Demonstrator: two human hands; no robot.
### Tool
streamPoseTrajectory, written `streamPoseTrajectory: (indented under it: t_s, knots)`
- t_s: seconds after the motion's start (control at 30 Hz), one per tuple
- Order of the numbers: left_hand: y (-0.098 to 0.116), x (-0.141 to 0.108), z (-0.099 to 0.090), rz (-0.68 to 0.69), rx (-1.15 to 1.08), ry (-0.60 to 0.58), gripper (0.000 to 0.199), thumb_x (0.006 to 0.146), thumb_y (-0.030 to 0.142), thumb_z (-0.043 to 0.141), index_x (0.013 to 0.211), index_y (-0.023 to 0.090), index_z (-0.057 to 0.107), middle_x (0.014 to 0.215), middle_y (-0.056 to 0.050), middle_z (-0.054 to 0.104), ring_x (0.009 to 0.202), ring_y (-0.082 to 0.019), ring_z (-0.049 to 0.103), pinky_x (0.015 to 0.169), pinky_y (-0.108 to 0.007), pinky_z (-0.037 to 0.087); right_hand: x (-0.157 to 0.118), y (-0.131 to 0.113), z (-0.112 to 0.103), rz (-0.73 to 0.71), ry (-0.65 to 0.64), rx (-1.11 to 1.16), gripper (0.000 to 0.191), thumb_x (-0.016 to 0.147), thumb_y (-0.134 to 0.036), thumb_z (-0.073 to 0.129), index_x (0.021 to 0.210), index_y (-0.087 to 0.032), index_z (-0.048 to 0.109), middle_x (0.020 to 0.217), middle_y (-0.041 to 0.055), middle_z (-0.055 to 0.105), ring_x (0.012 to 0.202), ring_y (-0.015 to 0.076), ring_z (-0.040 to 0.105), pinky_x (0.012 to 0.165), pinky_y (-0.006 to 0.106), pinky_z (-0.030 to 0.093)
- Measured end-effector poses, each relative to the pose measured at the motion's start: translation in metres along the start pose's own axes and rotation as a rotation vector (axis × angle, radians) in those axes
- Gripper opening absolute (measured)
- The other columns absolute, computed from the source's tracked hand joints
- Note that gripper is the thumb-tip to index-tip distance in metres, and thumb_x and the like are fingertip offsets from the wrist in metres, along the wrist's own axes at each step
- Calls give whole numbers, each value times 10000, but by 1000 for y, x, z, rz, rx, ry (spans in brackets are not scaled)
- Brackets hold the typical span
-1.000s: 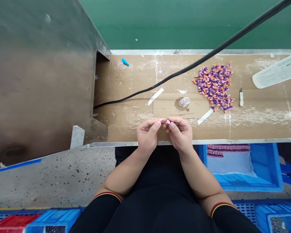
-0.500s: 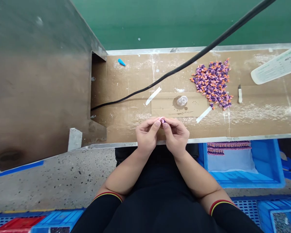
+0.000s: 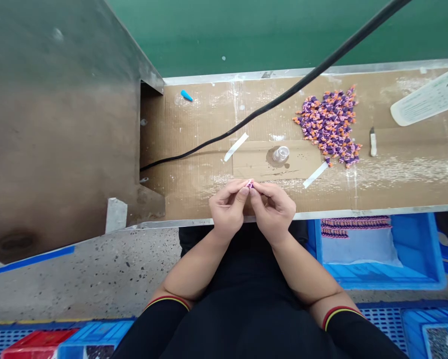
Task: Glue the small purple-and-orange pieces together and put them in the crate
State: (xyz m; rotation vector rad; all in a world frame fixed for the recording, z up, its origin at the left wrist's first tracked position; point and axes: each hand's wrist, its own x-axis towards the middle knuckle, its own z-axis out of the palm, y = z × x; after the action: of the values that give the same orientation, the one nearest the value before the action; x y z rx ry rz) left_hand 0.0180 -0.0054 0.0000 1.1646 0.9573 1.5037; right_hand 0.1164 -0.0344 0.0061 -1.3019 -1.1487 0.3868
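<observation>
My left hand and my right hand meet above the bench's near edge. Their fingertips pinch a tiny pink and purple piece between them, mostly hidden by the fingers. Ahead and to the right lies a heap of small purple, orange and pink pieces on the brown cardboard bench cover. A clear plastic bottle stands just beyond my fingertips. A blue cone-shaped piece lies at the far left.
A black cable crosses the bench diagonally. White tape strips lie near the bottle. A white-handled tool and a printed white card lie right. A blue crate holding purple strips sits below the bench; a metal panel stands left.
My fingertips have closed in around the small piece, leaving less of it visible. The view has shifted slightly, and the objects on the bench appear a little higher in the frame.
</observation>
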Motion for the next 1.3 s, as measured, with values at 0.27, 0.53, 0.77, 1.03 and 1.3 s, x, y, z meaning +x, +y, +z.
streamPoseTrajectory:
  t_s: [0.27, 0.53, 0.77, 1.03, 1.3]
  knots:
    - [-1, 1, 0, 22, 51, -25, 106, 992, 329, 798, 1028, 278, 884, 994, -69, 843, 942, -191, 801, 896, -349, 659, 7, -6, -9, -63, -39, -101, 157, 993, -177, 759, 1074, -290, 832, 984, 23, 857, 854, 191, 819, 799, 341, 709]
    - [-8, -2, -11, 14, -65, -193, 228, 1057, 322, 693, 1218, 318, 855, 1223, -90, 823, 1173, -223, 784, 1075, -389, 626, 19, -20, -18, -64, -88, -173, 149, 1001, -151, 739, 1052, -263, 823, 985, 32, 862, 853, 179, 820, 813, 327, 712]
    - [-10, -2, -14, 58, -124, -241, 319, 1073, 392, 611, 1281, 298, 834, 1324, -114, 787, 1272, -264, 739, 1137, -445, 584, 23, -27, -21, -58, -114, -183, 159, 1006, -142, 726, 1044, -260, 826, 974, 29, 861, 833, 171, 815, 805, 312, 708]
    - [-10, 0, -14, 95, -143, -272, 348, 1069, 372, 587, 1322, 300, 815, 1357, -102, 782, 1290, -266, 719, 1092, -426, 581, 22, -29, -20, -67, -91, -171, 160, 1006, -143, 725, 1054, -259, 824, 993, 36, 863, 839, 171, 816, 808, 316, 707]
    - [-9, -1, -13, 77, -145, -248, 329, 1053, 392, 618, 1290, 306, 830, 1313, -105, 797, 1236, -269, 725, 968, -394, 613, 20, -29, -20, -38, -103, -189, 134, 1017, -190, 715, 1049, -261, 824, 987, 37, 864, 846, 179, 815, 814, 339, 709]
